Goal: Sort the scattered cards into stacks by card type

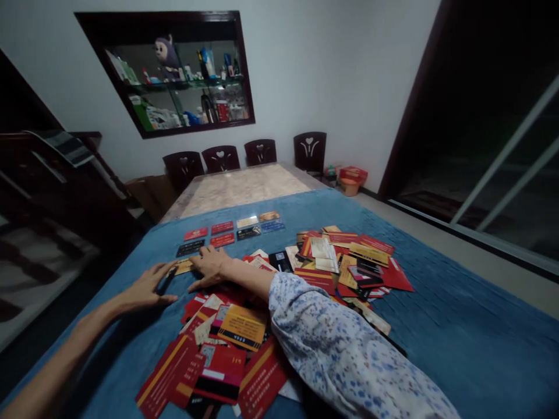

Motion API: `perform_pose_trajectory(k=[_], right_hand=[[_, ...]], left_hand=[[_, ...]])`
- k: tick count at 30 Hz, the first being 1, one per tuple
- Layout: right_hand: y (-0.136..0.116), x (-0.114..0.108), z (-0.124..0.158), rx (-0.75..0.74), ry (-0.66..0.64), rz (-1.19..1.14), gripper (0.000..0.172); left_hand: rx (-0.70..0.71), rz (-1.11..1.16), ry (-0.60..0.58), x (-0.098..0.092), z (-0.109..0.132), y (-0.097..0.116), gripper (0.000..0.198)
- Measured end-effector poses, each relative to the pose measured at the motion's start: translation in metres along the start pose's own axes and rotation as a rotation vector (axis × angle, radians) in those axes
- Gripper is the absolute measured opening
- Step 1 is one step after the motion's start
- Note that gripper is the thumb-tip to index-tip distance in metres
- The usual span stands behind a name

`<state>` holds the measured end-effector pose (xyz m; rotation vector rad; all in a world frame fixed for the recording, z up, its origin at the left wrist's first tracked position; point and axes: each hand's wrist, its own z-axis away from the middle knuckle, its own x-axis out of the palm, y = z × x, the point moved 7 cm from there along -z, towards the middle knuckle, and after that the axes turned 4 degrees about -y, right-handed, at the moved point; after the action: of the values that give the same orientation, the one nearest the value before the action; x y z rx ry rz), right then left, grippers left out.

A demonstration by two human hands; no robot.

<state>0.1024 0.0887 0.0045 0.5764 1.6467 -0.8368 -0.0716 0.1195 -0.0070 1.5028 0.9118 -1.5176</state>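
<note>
A gold card (182,266) lies on the blue cloth below a dark card (190,248), partly covered by my fingers. My right hand (212,266) reaches across from the right with fingers spread, its fingertips at the gold card's right end. From the left comes my left hand (147,286); its index fingertip is by the card's left end, and the thumb is held apart. Red cards (222,227) and other cards sit in two short rows beyond. Under my right forearm spreads a loose heap of cards, with a yellow card (244,325) on top.
A second heap of cards (349,262) lies to the right, including a red envelope-like piece (398,276). The blue cloth (463,337) covers the near table; the bare tabletop (244,189) shows farther off. Dark chairs (220,158) stand around the far end.
</note>
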Motion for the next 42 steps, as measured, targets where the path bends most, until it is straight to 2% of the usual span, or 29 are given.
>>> perform_pose_trajectory(k=[2, 4, 8, 10, 12, 15, 21, 27, 33, 35, 39, 42], right_hand=[[0.001, -0.006, 0.006, -0.006, -0.018, 0.029, 0.072], [0.002, -0.013, 0.013, -0.005, -0.023, 0.064, 0.066], [0.007, -0.031, 0.027, -0.021, -0.023, 0.139, 0.041], [0.011, -0.038, 0.036, -0.025, -0.046, 0.168, 0.03], [0.017, -0.045, 0.046, -0.004, -0.06, 0.197, 0.024], [0.028, -0.059, 0.065, 0.044, -0.012, 0.229, 0.023], [0.058, -0.079, 0.113, 0.153, -0.004, 0.269, 0.024], [0.093, -0.094, 0.16, 0.254, 0.043, 0.277, 0.024], [0.134, -0.092, 0.208, 0.361, 0.036, 0.299, 0.024], [0.149, -0.089, 0.226, 0.398, 0.042, 0.301, 0.026], [0.174, -0.075, 0.26, 0.427, 0.035, 0.29, 0.035], [0.181, -0.061, 0.277, 0.374, 0.043, 0.281, 0.049]], left_hand=[[-0.039, -0.005, -0.066, 0.002, 0.0, -0.003, 0.097], [-0.047, -0.009, -0.071, -0.002, -0.001, -0.002, 0.094], [0.007, -0.021, 0.029, -0.02, -0.005, 0.022, 0.069], [0.063, -0.02, 0.111, -0.031, -0.006, 0.045, 0.052], [0.121, -0.017, 0.144, -0.038, -0.007, 0.072, 0.046], [0.182, -0.007, 0.187, -0.045, -0.009, 0.113, 0.039], [0.322, -0.026, 0.217, -0.043, -0.015, 0.189, 0.028], [0.369, -0.062, 0.176, -0.04, -0.017, 0.251, 0.019], [0.407, -0.103, 0.099, -0.038, -0.014, 0.309, 0.016], [0.43, -0.121, 0.063, -0.034, -0.013, 0.331, 0.021], [0.521, -0.099, 0.008, -0.022, -0.011, 0.376, 0.025], [0.593, -0.092, -0.029, -0.011, -0.013, 0.404, 0.031]])
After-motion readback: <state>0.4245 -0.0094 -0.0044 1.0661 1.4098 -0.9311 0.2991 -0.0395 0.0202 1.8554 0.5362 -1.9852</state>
